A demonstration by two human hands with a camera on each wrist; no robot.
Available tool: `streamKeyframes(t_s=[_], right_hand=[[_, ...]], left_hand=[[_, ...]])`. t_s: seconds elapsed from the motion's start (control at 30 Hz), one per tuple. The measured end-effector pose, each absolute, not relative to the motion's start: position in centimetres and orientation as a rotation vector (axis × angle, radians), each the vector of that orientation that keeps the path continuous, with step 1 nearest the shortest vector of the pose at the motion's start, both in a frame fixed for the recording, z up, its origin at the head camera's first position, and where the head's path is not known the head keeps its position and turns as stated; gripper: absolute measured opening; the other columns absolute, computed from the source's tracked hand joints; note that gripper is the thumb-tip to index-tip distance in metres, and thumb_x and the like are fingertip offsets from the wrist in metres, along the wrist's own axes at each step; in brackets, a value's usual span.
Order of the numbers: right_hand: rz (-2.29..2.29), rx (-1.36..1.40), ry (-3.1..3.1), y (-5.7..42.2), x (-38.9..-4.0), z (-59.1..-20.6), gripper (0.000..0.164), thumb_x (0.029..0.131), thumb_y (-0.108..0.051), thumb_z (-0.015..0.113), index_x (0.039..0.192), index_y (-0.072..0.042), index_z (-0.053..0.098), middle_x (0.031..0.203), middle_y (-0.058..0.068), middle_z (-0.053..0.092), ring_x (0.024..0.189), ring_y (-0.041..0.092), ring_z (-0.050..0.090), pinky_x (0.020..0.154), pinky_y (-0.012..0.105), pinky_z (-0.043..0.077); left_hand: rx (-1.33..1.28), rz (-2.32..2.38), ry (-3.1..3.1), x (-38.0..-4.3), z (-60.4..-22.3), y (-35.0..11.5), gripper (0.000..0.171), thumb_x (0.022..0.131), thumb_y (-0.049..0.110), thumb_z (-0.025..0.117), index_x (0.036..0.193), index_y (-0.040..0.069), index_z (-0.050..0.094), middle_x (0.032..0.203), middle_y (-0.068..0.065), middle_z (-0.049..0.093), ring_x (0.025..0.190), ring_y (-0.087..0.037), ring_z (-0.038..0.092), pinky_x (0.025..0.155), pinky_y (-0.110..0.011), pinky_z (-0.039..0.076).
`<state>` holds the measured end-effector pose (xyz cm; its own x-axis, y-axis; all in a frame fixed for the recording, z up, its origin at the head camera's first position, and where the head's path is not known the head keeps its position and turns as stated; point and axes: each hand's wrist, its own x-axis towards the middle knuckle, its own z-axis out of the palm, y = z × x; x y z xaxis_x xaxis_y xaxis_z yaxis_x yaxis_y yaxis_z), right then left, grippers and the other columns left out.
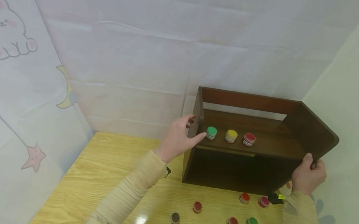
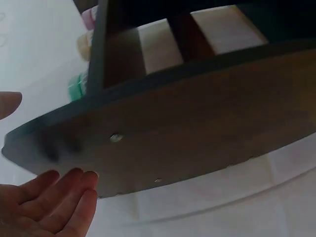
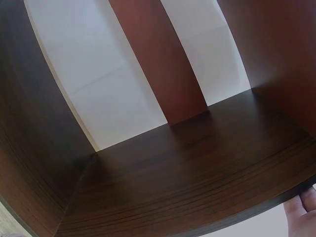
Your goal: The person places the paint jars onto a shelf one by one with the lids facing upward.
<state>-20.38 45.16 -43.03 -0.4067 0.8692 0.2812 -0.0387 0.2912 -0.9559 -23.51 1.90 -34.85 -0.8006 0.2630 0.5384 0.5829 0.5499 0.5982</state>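
A dark brown wooden shelf unit [image 1: 241, 153] stands on the table, with a green-lidded jar [image 1: 211, 133], a yellow-lidded jar [image 1: 231, 136] and a red-lidded jar [image 1: 249, 139] in a row along its upper board. My left hand [image 1: 179, 137] is at the left side panel, fingers spread along its outer side and the thumb tip right by the green-lidded jar. In the left wrist view the fingers [image 2: 61, 210] curve loosely below the panel, holding nothing. On the right, my right hand [image 1: 309, 174] grips the front edge of the right side panel. Its fingers show outside the panel [image 3: 182, 187] in the right wrist view.
On the yellow wood-grain table [image 1: 104, 175], several small jars lie before the shelf, among them a dark-lidded jar [image 1: 175, 218], a green one [image 1: 252, 223] and a red one [image 1: 244, 198]. A pale cloth backdrop [image 1: 133, 73] hangs close behind and beside the shelf.
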Motion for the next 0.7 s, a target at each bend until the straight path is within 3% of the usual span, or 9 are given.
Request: streamKeyframes(t_s=[0.13,0.23,0.33,0.43,0.6,0.7], right_hand=[[1.273,-0.775,-1.652,45.0,-20.2,-43.1,0.023,0.100,-0.036,0.058,0.077,-0.032,0.055,0.070,-0.019,0.048,0.073,0.002,0.042,0.073,0.020,0.031],[1.254,-0.772,-1.673,45.0,-20.0,-42.9,0.023,0.100,-0.035,0.058,0.078,-0.032,0.055,0.068,-0.021,0.048,0.070,0.000,0.043,0.071,0.018,0.032],[1.274,-0.760,-1.684,45.1,-19.9,-42.7,0.018,0.099,-0.033,0.060,0.081,-0.032,0.058,0.068,-0.024,0.051,0.068,-0.002,0.045,0.066,0.013,0.034],[1.287,-0.768,-1.707,45.3,-19.8,-42.5,0.006,0.098,-0.034,0.062,0.093,-0.031,0.062,0.076,-0.025,0.054,0.071,-0.005,0.048,0.070,0.012,0.037],[1.333,-0.808,-1.709,45.7,-19.3,-42.4,0.035,0.095,-0.037,0.066,0.126,-0.021,0.066,0.096,-0.023,0.057,0.085,-0.008,0.051,0.085,0.012,0.038],[1.372,-0.804,-1.687,45.7,-18.7,-42.4,0.039,0.092,-0.037,0.070,0.128,-0.020,0.067,0.102,-0.022,0.060,0.085,-0.010,0.056,0.082,0.008,0.041]], left_hand=[[-0.634,-1.177,-2.521,-23.3,-36.3,2.8,0.085,0.086,0.056,0.071,0.151,0.005,0.048,0.141,-0.009,0.063,0.113,-0.025,0.066,0.095,-0.039,0.056],[-0.599,-1.164,-2.568,-23.4,-37.0,3.4,0.085,0.089,0.050,0.070,0.154,0.003,0.043,0.143,-0.012,0.062,0.112,-0.025,0.068,0.095,-0.040,0.057],[-0.565,-1.113,-2.590,-23.7,-37.6,3.9,0.078,0.093,0.039,0.068,0.154,-0.001,0.042,0.120,-0.015,0.072,0.080,-0.019,0.070,0.078,-0.036,0.060],[-0.536,-1.074,-2.613,-23.9,-37.8,4.2,0.073,0.095,0.031,0.065,0.155,-0.003,0.041,0.087,-0.012,0.073,0.051,-0.012,0.053,0.052,-0.029,0.053],[-0.530,-1.052,-2.644,-23.9,-37.8,4.4,0.074,0.096,0.029,0.064,0.157,-0.005,0.038,0.063,-0.004,0.062,0.040,-0.005,0.041,0.036,-0.019,0.035],[-0.527,-1.007,-2.658,-23.8,-37.8,4.5,0.073,0.097,0.028,0.062,0.157,-0.005,0.037,0.054,0.001,0.052,0.036,-0.005,0.035,0.034,-0.018,0.030]])
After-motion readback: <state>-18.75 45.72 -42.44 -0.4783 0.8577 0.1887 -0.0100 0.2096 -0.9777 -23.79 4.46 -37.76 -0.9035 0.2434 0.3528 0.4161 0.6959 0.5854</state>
